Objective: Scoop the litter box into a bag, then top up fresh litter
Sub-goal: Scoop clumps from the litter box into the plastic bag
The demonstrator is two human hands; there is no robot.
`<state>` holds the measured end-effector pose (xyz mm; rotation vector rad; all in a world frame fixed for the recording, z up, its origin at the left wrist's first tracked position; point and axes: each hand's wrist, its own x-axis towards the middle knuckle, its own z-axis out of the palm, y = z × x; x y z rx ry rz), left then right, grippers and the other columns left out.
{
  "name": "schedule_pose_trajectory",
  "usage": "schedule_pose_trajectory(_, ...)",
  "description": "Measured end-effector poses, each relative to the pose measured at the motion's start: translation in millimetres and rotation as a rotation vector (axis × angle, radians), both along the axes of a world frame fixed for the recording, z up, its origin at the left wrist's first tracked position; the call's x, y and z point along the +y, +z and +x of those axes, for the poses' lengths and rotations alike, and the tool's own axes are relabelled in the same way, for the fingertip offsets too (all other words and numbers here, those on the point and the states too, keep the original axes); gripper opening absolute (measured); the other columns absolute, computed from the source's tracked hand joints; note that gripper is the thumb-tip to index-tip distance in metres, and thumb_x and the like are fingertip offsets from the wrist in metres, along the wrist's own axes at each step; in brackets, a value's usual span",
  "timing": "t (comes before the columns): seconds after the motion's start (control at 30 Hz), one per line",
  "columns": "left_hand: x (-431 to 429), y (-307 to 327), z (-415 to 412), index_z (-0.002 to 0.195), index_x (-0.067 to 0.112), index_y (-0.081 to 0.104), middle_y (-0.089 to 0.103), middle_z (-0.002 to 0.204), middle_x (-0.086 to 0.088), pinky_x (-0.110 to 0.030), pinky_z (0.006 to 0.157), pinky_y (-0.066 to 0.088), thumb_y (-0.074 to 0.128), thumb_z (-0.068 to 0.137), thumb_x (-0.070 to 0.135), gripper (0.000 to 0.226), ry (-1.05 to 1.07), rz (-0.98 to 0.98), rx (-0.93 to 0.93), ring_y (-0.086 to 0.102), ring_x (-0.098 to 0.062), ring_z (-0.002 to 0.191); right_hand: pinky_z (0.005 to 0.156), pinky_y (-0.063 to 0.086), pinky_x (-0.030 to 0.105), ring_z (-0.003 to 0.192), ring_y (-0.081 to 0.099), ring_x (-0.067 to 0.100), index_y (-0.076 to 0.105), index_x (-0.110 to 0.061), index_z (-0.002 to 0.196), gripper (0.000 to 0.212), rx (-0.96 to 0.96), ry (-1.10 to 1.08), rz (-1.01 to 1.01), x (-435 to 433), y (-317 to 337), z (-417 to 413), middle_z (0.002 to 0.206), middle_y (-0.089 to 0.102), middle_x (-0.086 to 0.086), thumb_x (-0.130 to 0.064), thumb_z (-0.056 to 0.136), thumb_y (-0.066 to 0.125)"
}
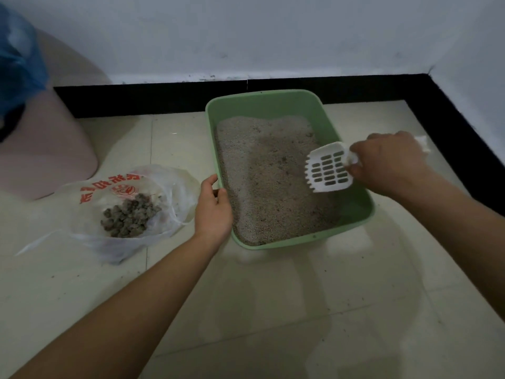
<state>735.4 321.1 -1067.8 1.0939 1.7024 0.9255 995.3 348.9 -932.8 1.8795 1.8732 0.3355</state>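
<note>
A green litter box (263,101) sits on the tiled floor, filled with pale grey litter (267,173). My left hand (214,207) grips its left rim. My right hand (388,162) holds a white slotted scoop (328,168) over the right side of the litter; the scoop looks empty. To the left of the box lies an open clear plastic bag (169,184) with red print, holding several dark clumps (128,214).
A pink bin (46,149) with a blue liner (19,61) stands at the far left. A white wall with a black skirting (153,101) runs behind and to the right. Bare tiles stretch in front, with a few litter specks.
</note>
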Motion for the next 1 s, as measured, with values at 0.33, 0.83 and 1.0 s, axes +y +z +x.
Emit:
schedule_pose_trajectory(0.33,37,5,2,0.131,0.002,0.037,0.053,0.125,-0.022,-0.036,0.077,0.039,0.038,0.101,0.027,0.039,-0.079,0.092,0.409,0.054,-0.04,0.106,0.069,0.047,0.035,0.095,0.064,0.024,0.064,-0.012,0.11,0.02,-0.058,-0.208,-0.364,-21,-22,-34,0.1,0.063,0.005,-0.023,0.094,0.062)
schedule_pose_trajectory(0.83,85,-7,9,0.141,0.004,0.034,0.045,0.128,-0.021,-0.042,0.079,0.04,0.036,0.098,0.01,0.044,-0.016,0.125,0.55,0.051,-0.042,0.107,0.078,0.05,0.034,0.101,0.065,0.029,0.058,-0.021,0.095,0.023,0.337,-0.33,-0.224,-18,-77,-12,0.104,0.066,0.008,-0.035,0.104,0.042)
schedule_pose_trajectory(1.0,84,-8,7,0.141,0.007,0.036,0.046,0.128,-0.019,-0.041,0.081,0.04,0.035,0.099,0.013,0.042,0.005,0.118,0.512,0.052,-0.04,0.107,0.082,0.047,0.028,0.108,0.062,0.03,0.052,-0.018,0.124,0.026,0.4,-0.312,-0.521,2,-58,-3,0.112,0.062,0.011,-0.031,0.105,0.04)
